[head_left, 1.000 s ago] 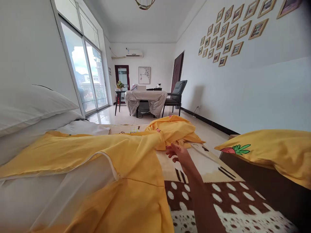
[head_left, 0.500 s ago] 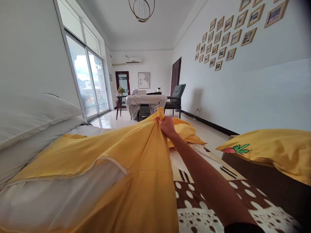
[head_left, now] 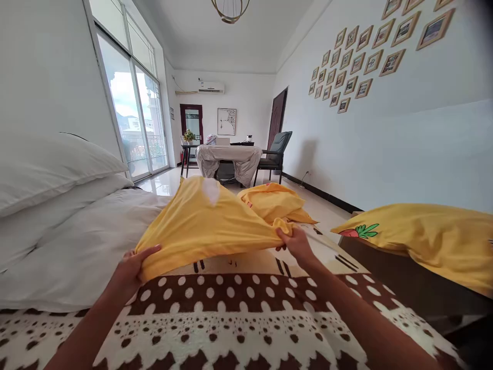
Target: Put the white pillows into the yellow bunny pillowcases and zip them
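1. Yellow cover (head_left: 208, 226) – plain cloth, creased, stretched between both hands and lifted off the bed (head_left: 246, 313); its far end bunches toward the foot of the bed.
2. Left hand (head_left: 133, 264) pinches the near left edge, fingers closed on cloth.
3. Right hand (head_left: 298, 244) grips the right edge – fist closed on a fold.
4. Hands well apart.
5. White duvet (head_left: 77, 246) lies bare, left of the cover, under two white pillows (head_left: 50, 174).
6. Yellow pillow (head_left: 423, 236) at right, carrot print, on a dark ledge.
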`<state>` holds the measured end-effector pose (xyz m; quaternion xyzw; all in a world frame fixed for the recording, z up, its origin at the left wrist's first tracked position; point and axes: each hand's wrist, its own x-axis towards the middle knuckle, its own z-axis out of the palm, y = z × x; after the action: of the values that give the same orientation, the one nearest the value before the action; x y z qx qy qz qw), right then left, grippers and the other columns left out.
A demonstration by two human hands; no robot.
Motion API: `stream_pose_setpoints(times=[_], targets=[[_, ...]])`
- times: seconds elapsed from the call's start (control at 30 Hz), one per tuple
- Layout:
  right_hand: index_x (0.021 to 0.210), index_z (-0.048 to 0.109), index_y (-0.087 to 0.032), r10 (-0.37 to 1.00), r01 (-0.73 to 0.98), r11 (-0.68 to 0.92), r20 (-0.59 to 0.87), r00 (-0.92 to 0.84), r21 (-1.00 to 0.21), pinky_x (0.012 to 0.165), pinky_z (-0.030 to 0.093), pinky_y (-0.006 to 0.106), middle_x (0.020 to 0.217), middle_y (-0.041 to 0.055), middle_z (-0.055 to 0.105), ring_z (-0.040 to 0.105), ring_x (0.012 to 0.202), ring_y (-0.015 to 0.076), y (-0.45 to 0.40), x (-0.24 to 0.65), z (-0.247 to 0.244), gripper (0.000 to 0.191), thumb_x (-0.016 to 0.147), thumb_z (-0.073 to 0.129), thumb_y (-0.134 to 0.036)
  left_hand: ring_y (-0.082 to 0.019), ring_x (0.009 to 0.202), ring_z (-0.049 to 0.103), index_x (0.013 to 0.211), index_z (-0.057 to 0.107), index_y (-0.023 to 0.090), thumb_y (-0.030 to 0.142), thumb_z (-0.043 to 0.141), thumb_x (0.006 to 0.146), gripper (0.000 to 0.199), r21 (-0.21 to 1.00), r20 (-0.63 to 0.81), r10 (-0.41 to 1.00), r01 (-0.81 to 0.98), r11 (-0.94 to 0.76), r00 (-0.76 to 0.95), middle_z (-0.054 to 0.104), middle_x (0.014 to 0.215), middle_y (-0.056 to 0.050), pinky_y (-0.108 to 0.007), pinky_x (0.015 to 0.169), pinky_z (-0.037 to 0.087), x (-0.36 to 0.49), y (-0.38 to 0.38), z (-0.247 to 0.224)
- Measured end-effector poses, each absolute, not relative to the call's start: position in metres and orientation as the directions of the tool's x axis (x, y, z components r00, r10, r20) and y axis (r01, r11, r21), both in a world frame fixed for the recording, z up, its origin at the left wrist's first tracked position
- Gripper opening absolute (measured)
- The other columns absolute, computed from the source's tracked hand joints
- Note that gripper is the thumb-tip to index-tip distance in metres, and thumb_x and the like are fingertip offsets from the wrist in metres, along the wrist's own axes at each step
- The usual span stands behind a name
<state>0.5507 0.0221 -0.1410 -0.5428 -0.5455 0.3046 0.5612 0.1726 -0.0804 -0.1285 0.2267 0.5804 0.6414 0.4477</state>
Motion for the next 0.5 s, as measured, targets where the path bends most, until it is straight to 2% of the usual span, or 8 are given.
stream_pose_setpoints(times=[0.07, 0.17, 0.27, 0.33, 0.43, 0.5], targets=[[0.056, 0.055, -0.015, 0.974, 0.217, 0.164, 0.193, 0.121, -0.962, 0.031, 0.034, 0.021, 0.04, -0.0007, 0.052, 0.049, 0.033, 0.0126, 0.016, 0.532, -0.174, 0.035, 0.06, 0.071, -0.046, -0.021, 0.065, 0.068, 0.091, 0.064, 0.01, 0.016, 0.08, 0.059, 0.036, 0.93, -0.335, 0.879, -0.268, 0.251, -0.339, 0.071, 0.078, -0.008, -0.029, 0.059, 0.058, 0.143, -0.09, -0.162], [0.063, 0.058, -0.015, 0.997, 0.172, 0.079, 0.081, 0.002, -0.982, 0.035, 0.041, 0.022, 0.052, 0.0007, 0.059, 0.054, 0.039, 0.0126, 0.005, 0.521, -0.195, 0.032, 0.059, 0.071, -0.044, -0.023, 0.077, 0.069, 0.09, 0.067, 0.013, 0.031, 0.082, 0.06, 0.038, 0.901, -0.422, 0.894, -0.177, 0.396, -0.149, 0.072, 0.084, -0.009, -0.028, 0.067, 0.058, 0.114, -0.111, -0.198], [0.067, 0.06, -0.014, 0.997, 0.174, -0.031, -0.044, -0.069, -0.984, 0.041, 0.045, 0.022, 0.06, 0.0018, 0.062, 0.056, 0.046, 0.0119, -0.006, 0.536, -0.197, 0.032, 0.059, 0.074, -0.042, -0.022, 0.059, 0.066, 0.073, 0.068, 0.014, 0.041, 0.081, 0.06, 0.032, 0.864, -0.504, 0.857, -0.067, 0.499, -0.107, 0.07, 0.066, -0.007, -0.026, 0.051, 0.054, 0.097, -0.127, -0.21], [0.072, 0.061, -0.015, 0.978, 0.184, -0.15, -0.173, -0.115, -0.971, 0.044, 0.046, 0.021, 0.067, 0.0021, 0.065, 0.058, 0.05, 0.0115, -0.01, 0.552, -0.196, 0.032, 0.06, 0.076, -0.04, -0.021, 0.056, 0.065, 0.07, 0.067, 0.014, 0.039, 0.081, 0.06, 0.03, 0.871, -0.491, 0.865, -0.087, 0.484, -0.104, 0.068, 0.061, -0.005, -0.024, 0.05, 0.053, 0.092, -0.13, -0.212], [0.081, 0.063, -0.015, 0.916, 0.153, -0.311, -0.339, -0.214, -0.938, 0.05, 0.047, 0.019, 0.075, 0.0031, 0.067, 0.061, 0.058, 0.0114, -0.01, 0.573, -0.195, 0.033, 0.064, 0.076, -0.04, -0.026, 0.082, 0.069, 0.094, 0.067, 0.016, 0.036, 0.079, 0.066, 0.037, 0.87, -0.438, 0.899, -0.26, 0.419, -0.017, 0.073, 0.086, -0.008, -0.03, 0.071, 0.057, 0.099, -0.122, -0.214], [0.086, 0.064, -0.014, 0.887, 0.124, -0.329, -0.351, -0.299, -0.936, 0.055, 0.048, 0.019, 0.08, 0.0051, 0.069, 0.063, 0.065, 0.0129, -0.008, 0.578, -0.194, 0.034, 0.065, 0.075, -0.039, -0.028, 0.091, 0.068, 0.109, 0.061, 0.015, 0.031, 0.077, 0.068, 0.047, 0.849, -0.433, 0.901, -0.335, 0.409, 0.003, 0.072, 0.099, -0.01, -0.034, 0.075, 0.058, 0.115, -0.113, -0.216]])
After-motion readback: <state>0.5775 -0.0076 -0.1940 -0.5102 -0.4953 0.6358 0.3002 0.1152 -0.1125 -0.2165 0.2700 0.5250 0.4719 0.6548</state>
